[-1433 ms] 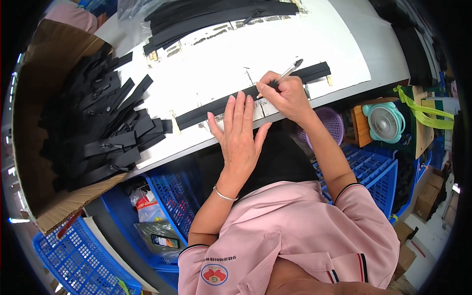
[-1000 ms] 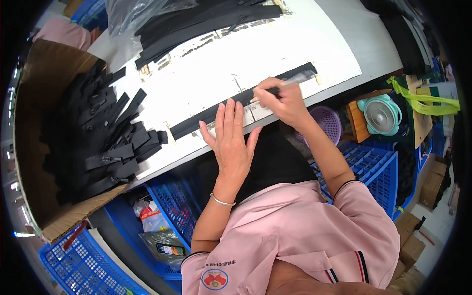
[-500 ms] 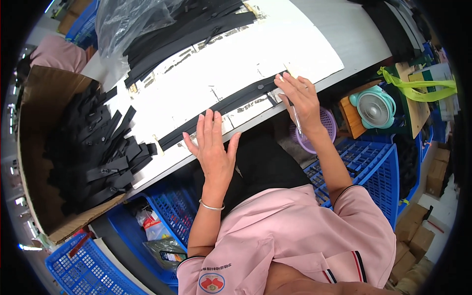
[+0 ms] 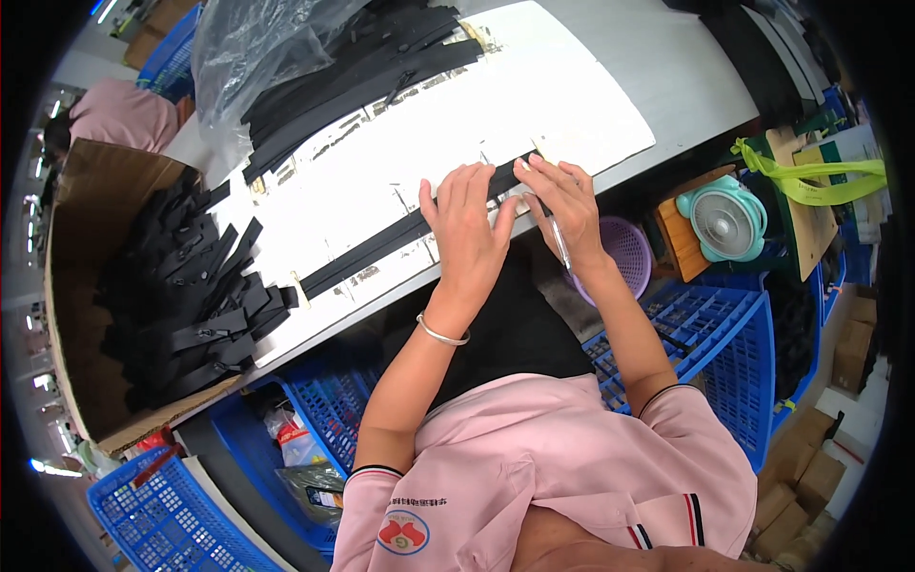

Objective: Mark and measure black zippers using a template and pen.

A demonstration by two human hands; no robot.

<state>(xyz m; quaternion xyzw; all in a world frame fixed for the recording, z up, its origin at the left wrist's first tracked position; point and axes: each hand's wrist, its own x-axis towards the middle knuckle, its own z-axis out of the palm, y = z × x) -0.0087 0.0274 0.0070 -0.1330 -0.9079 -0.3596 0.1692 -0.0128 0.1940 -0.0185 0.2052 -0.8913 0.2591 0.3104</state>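
Fingers (image 4: 461,189) on black strip (image 4: 376,248) atop white board (image 4: 534,86)

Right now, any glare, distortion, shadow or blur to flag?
Head view: white board looks close to blown out; head view: fisheye bows the cardboard box along its outer edge, corners black; head view: black strips deep inside it lose detail in shadow; head view: left hand and right hand show no obvious motion blur.

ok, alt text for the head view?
Bare left hand and right hand over a long black zipper strip on a white board, a slim silver pen held in the right. At left, an open brown cardboard box holds heaped black strips.
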